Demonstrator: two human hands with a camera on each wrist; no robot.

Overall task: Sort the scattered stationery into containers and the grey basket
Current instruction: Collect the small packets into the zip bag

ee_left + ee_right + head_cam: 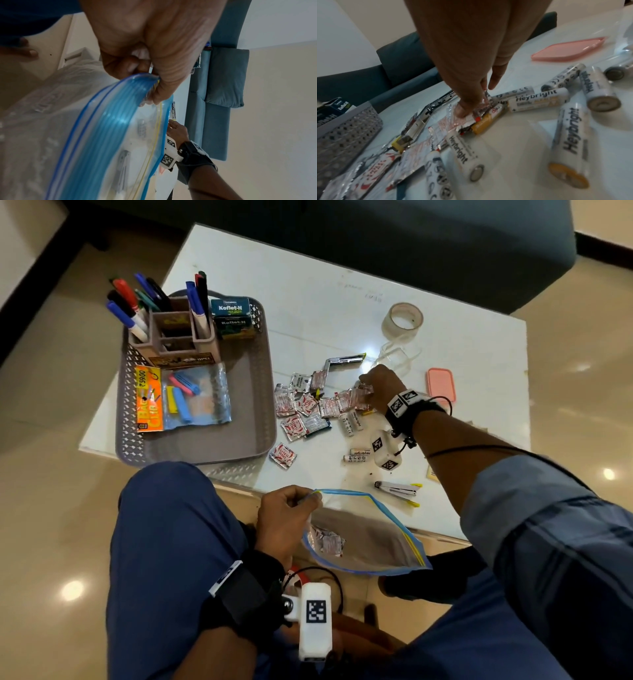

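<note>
Tabletop (308, 302): right hand (378, 386) on sachets (359, 398)

head view downward, wrist views close (shared table (325, 302))

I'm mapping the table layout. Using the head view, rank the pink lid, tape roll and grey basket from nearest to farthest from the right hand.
From the right hand, which grips sachets mid-table:
1. Pink lid: lying flat just to the hand's right.
2. Tape roll: beyond the hand, toward the table's far edge.
3. Grey basket: across the sachets, at the table's left side.
The lid and tape are fairly close to call.
</note>
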